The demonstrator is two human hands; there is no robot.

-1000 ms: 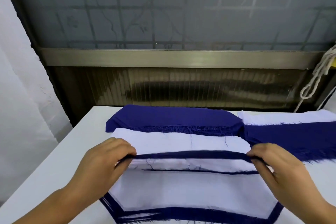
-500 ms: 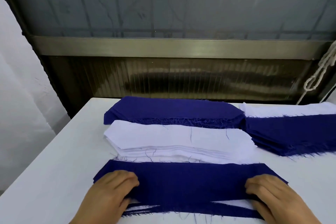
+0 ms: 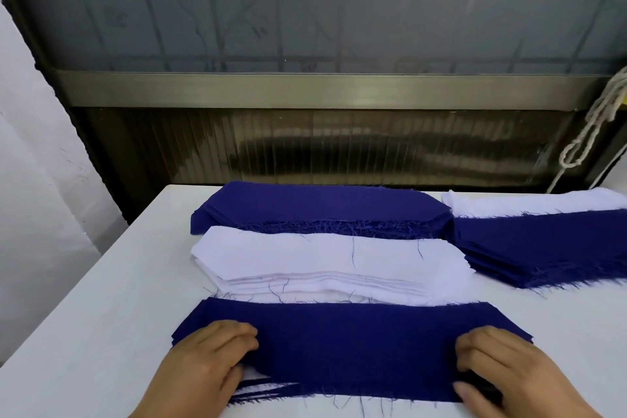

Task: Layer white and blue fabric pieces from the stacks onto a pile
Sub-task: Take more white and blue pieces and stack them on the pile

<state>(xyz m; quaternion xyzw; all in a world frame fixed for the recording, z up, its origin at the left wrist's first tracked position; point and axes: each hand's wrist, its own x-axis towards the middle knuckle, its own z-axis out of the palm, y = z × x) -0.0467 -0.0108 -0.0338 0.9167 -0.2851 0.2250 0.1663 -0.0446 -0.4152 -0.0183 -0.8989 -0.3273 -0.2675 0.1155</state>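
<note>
The pile's top layer is a long blue fabric piece (image 3: pixel 356 343), lying flat at the near edge of the white table (image 3: pixel 84 316). White and blue edges of lower layers peek out beneath it. My left hand (image 3: pixel 210 363) grips its left end and my right hand (image 3: pixel 502 373) grips its right end, fingers curled on top and thumbs at the near edge. Just behind the pile sits a white stack (image 3: pixel 322 261), and behind that a blue stack (image 3: pixel 322 210).
To the right lies a second blue stack (image 3: pixel 543 248), with a second white stack (image 3: pixel 529 204) behind it. A knotted rope (image 3: pixel 590 125) hangs at the far right. A metal window ledge (image 3: pixel 322 90) runs behind the table, and a white wall stands on the left.
A second ago both hands held the blue piece stretched above the white stack. They have since drawn it toward me and laid it flat on the pile, staying at its ends.
</note>
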